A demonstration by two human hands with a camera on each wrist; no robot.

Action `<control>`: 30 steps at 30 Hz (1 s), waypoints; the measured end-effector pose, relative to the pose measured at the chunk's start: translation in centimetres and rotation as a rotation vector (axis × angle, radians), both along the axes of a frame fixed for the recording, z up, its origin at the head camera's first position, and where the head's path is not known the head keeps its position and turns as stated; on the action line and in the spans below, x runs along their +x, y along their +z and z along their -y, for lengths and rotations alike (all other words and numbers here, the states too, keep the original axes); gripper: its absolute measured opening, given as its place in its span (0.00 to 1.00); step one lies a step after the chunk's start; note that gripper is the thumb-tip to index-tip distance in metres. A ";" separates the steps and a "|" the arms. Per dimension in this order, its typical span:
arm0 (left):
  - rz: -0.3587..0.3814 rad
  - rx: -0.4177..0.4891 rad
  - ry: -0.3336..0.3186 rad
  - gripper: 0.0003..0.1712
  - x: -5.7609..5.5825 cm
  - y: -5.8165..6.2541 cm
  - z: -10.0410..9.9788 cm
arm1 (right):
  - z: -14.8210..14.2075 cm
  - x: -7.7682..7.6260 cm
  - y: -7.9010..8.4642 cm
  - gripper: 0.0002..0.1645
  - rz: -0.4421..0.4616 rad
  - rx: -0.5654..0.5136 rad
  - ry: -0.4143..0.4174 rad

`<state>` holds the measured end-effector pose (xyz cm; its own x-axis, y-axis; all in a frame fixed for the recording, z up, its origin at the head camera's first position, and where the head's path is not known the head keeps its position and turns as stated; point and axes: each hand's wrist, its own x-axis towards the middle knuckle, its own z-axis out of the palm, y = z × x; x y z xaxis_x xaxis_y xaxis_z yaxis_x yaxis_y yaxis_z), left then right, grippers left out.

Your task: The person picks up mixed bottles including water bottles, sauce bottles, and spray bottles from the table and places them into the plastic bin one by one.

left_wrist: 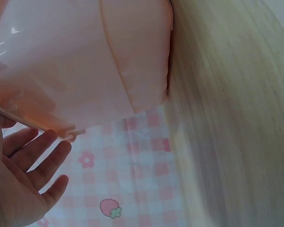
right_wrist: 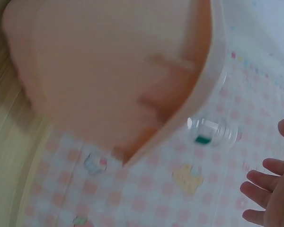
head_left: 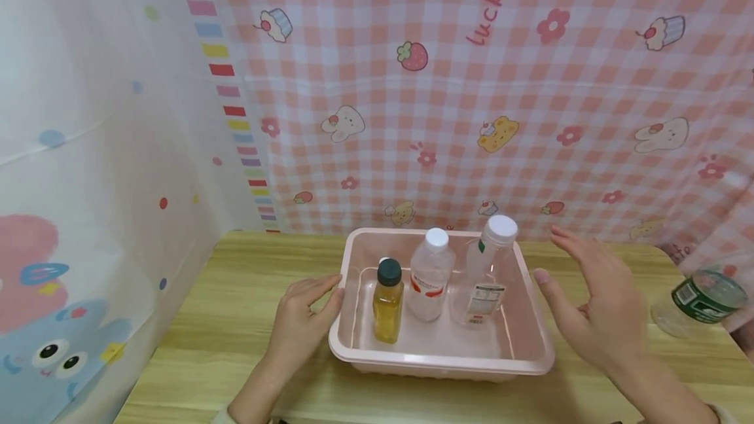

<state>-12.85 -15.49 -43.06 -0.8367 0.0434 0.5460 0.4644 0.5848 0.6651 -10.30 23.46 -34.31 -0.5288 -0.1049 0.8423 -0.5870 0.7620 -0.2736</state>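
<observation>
A pale pink plastic basin (head_left: 440,363) rests on the table with several bottles standing in it. Leftmost is a small bottle of yellow liquid (head_left: 387,313) with a dark green cap. Beside it stands a clear bottle with a white cap (head_left: 432,260), then a taller clear bottle (head_left: 485,300), also white-capped. My left hand (head_left: 303,316) touches the basin's left rim, its fingers (left_wrist: 49,163) loosely extended along the edge. Off the right side, my right hand (head_left: 609,306) hovers with spread fingers, apart from the rim and holding nothing.
On the right of the wooden table (head_left: 230,319) stands a clear bottle with a green label (head_left: 701,296), beyond my right hand. A pink checked cloth (head_left: 448,103) hangs behind the table, and a white printed curtain (head_left: 106,182) hangs at the left.
</observation>
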 end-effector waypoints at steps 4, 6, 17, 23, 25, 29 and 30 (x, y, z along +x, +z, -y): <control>-0.001 0.004 -0.004 0.15 0.0 0.0 -0.1 | -2.0 -0.2 -0.1 0.47 -0.018 -0.014 -0.062; 0.001 0.007 -0.006 0.15 -0.1 0.0 -0.1 | -2.8 -0.3 -0.3 0.47 -0.047 -0.018 -0.092; 0.022 0.021 0.003 0.15 0.1 -0.1 -0.1 | -6.8 -0.4 -1.1 0.49 -0.041 -0.043 -0.211; 0.027 0.018 -0.001 0.15 0.1 0.0 -0.2 | -9.6 -0.4 -1.1 0.54 -0.041 -0.065 -0.228; 0.024 0.017 -0.003 0.15 0.1 0.1 -0.2 | -10.6 -0.3 -1.2 0.57 -0.012 -0.066 -0.230; 0.023 0.015 -0.002 0.15 0.1 0.2 -0.3 | -12.8 -0.6 -1.7 0.63 0.014 -0.091 -0.207; 0.026 0.015 -0.001 0.15 0.1 0.2 -0.3 | -13.2 -0.7 -1.9 0.64 0.025 -0.108 -0.203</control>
